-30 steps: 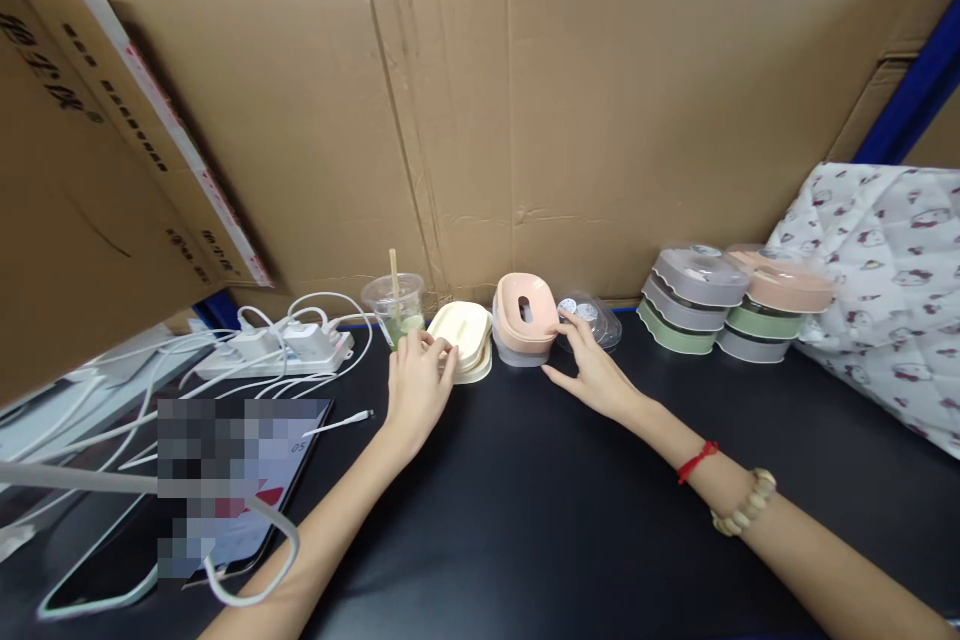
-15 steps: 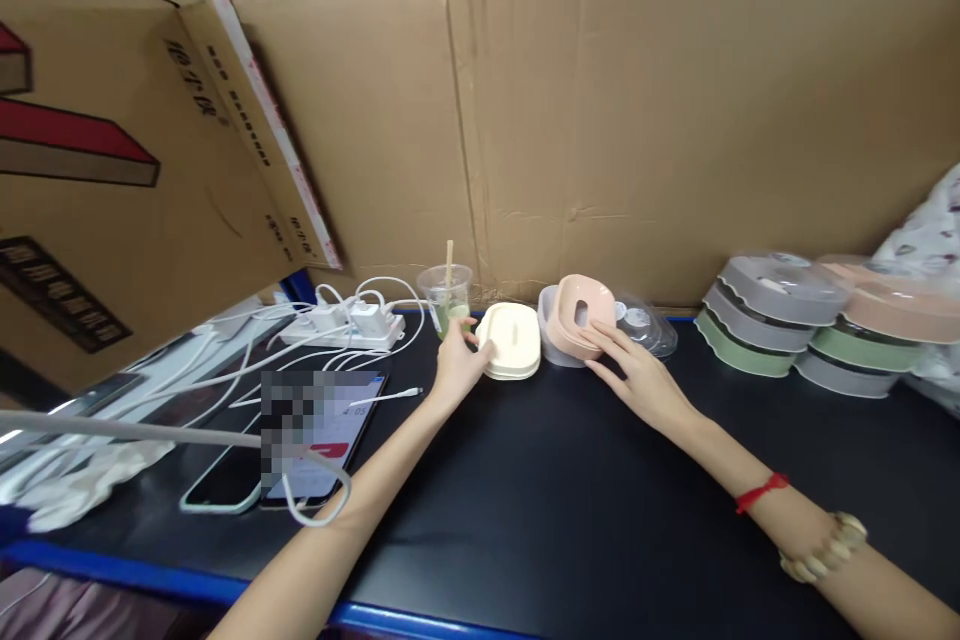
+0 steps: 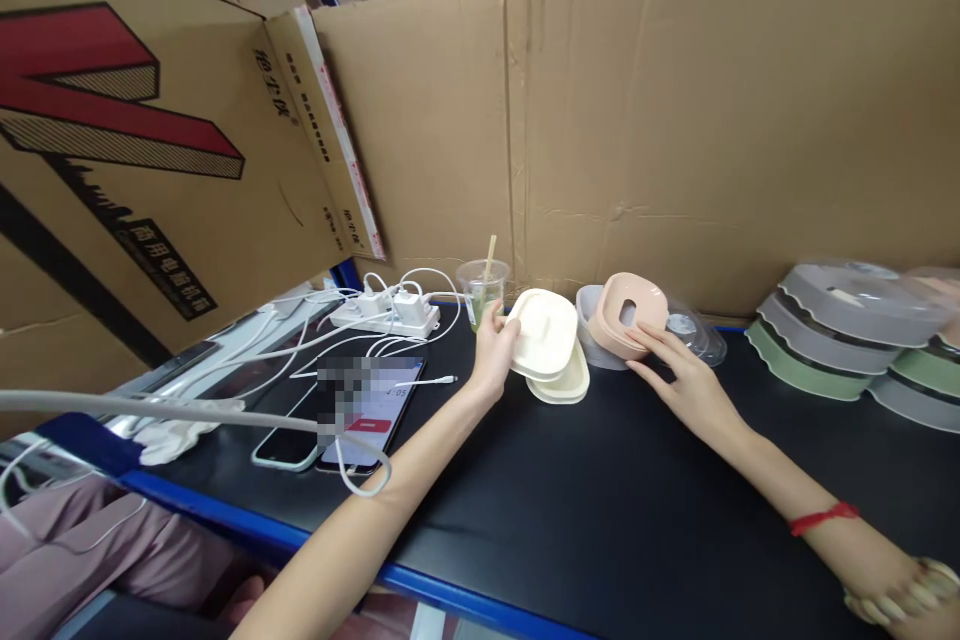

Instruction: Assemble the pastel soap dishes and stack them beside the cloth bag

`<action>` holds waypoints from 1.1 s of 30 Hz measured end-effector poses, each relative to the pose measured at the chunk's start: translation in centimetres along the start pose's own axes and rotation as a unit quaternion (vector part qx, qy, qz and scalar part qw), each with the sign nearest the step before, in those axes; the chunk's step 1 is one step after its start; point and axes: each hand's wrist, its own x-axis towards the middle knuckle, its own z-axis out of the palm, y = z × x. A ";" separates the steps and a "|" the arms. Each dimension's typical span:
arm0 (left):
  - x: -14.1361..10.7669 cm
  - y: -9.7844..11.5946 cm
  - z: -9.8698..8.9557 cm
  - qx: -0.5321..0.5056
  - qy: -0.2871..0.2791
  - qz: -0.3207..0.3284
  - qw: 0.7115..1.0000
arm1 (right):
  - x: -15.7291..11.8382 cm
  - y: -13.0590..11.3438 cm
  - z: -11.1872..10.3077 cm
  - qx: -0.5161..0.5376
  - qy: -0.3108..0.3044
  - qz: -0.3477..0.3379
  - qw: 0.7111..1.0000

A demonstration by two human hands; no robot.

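At our far left a cardboard box (image 3: 150, 150) with red and black print stands at an angle, and to its right we have a phone (image 3: 285, 447) lying on the black desk (image 3: 585, 490), just beside a larger device (image 3: 390, 405) with a partly blurred screen. Behind them sits a white power strip (image 3: 416, 322) with cables running from it. Next comes a clear cup (image 3: 471, 282) with an upright straw (image 3: 490, 258), just behind our left hand (image 3: 491, 357). That hand's thumb and fingers are clamped on the left edge of a cream lid (image 3: 545, 330), which we hold tilted over a second cream piece (image 3: 576, 382); we cannot tell whether the two touch. To the right, a peach container (image 3: 613, 305) with a slot leans against a grey container (image 3: 587, 332). Our right hand (image 3: 679, 370) rests its fingertips on the peach one's near right rim, thumb lower down; we cannot tell whether they pinch it. Behind that hand lies a clear plastic piece (image 3: 705, 345), and at our far right stand stacked grey and green trays (image 3: 832, 345).
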 end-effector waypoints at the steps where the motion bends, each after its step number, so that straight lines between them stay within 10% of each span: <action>1: -0.2 0.0 0.1 -0.033 -0.016 -0.038 0.999 | 0.0 0.0 0.0 0.000 0.001 -0.001 1.000; 10: -1.8 -0.3 1.0 -0.156 -0.116 -0.142 0.971 | 1.2 -2.7 -1.8 -0.036 0.112 -0.027 0.993; 15: -3.0 -0.7 1.7 -0.214 -0.154 -0.152 0.953 | 1.7 -4.6 -2.6 -0.076 -0.003 -0.205 0.976; 22: -4.0 0.2 1.5 -0.204 -0.236 -0.100 0.945 | 1.1 -6.0 -2.7 -0.030 -0.036 -0.228 0.972; 27: -4.3 0.0 1.5 -0.185 -0.232 -0.061 0.953 | 0.5 -6.6 -2.2 0.154 0.072 0.015 0.985; 33: -5.4 -0.9 1.8 -0.102 -0.263 0.001 0.959 | 1.2 -7.3 -2.3 0.415 -0.016 0.316 0.853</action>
